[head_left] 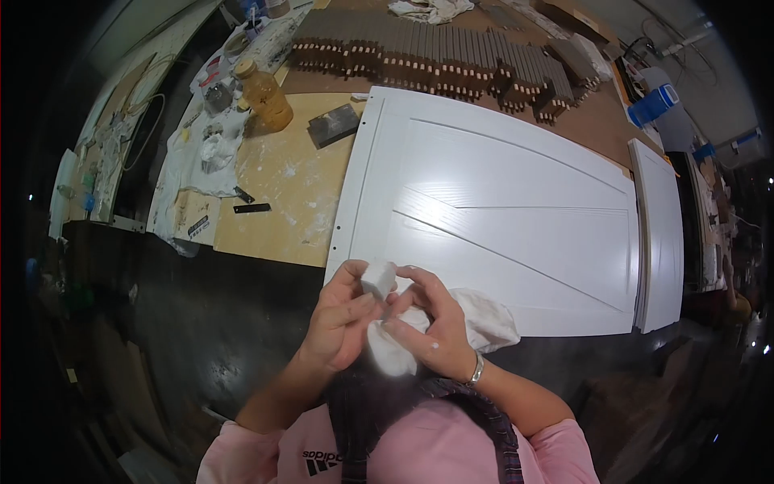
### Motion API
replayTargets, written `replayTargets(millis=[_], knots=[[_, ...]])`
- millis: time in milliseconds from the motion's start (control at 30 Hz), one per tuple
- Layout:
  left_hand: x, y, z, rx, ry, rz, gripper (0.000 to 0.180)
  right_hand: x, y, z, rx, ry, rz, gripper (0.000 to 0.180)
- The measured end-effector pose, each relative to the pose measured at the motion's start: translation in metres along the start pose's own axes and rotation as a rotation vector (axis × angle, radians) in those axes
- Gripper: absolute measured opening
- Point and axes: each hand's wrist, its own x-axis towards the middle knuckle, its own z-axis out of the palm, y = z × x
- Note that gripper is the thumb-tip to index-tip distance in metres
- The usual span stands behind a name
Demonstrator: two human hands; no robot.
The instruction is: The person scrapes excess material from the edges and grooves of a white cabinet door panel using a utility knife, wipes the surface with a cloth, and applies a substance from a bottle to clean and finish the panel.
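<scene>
Just past the near edge of a white panel [516, 218] with raised lines, both hands are close together. My left hand [332, 324] pinches a small white block [377, 279] between thumb and fingers; I cannot tell what it is made of. Bunched in my right hand [435, 316] is a white cloth [489, 321], part of which hangs over the panel's near edge and part below the fingers. The right fingertips come close to the block, and whether they touch it cannot be made out.
Left of the panel, a dusty wooden board [282, 181] bears a dark grey block [333, 126], small black strips [252, 208] and an amber jar [266, 101]. Behind the panel lie rows of brown slatted pieces [435, 60]. A second white panel [657, 234] stands at right, near a blue bottle [651, 105].
</scene>
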Motion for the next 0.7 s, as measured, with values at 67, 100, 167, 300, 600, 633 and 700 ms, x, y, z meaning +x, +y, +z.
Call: replayTargets(millis=[67, 100, 167, 300, 600, 633, 700], knots=[[-0.001, -0.006, -0.001, -0.008, 0.025, -0.010, 0.044, 0.002, 0.004, -0.001, 0.118, -0.008, -0.004, 0.070], [-0.003, -0.011, -0.001, -0.016, 0.015, -0.048, 0.044, 0.001, 0.002, -0.002, 0.153, 0.023, 0.014, 0.068], [-0.006, -0.018, 0.001, -0.014, 0.005, -0.083, 0.046, -0.003, 0.003, -0.004, 0.196, 0.053, 0.025, 0.065], [-0.005, -0.029, 0.002, -0.014, -0.026, -0.087, 0.045, -0.012, 0.007, -0.006, 0.276, 0.100, 0.065, 0.056], [-0.012, -0.043, 0.033, 0.664, 0.023, 0.040, 0.077, -0.014, 0.011, -0.017, 0.382, 0.276, -0.005, 0.041], [-0.012, -0.041, 0.031, 0.672, 0.026, 0.042, 0.077, -0.012, 0.009, -0.020, 0.390, 0.304, -0.048, 0.038], [-0.017, -0.033, 0.017, 0.824, 0.011, -0.214, 0.063, -0.010, 0.009, -0.025, 0.457, 0.397, -0.021, 0.039]])
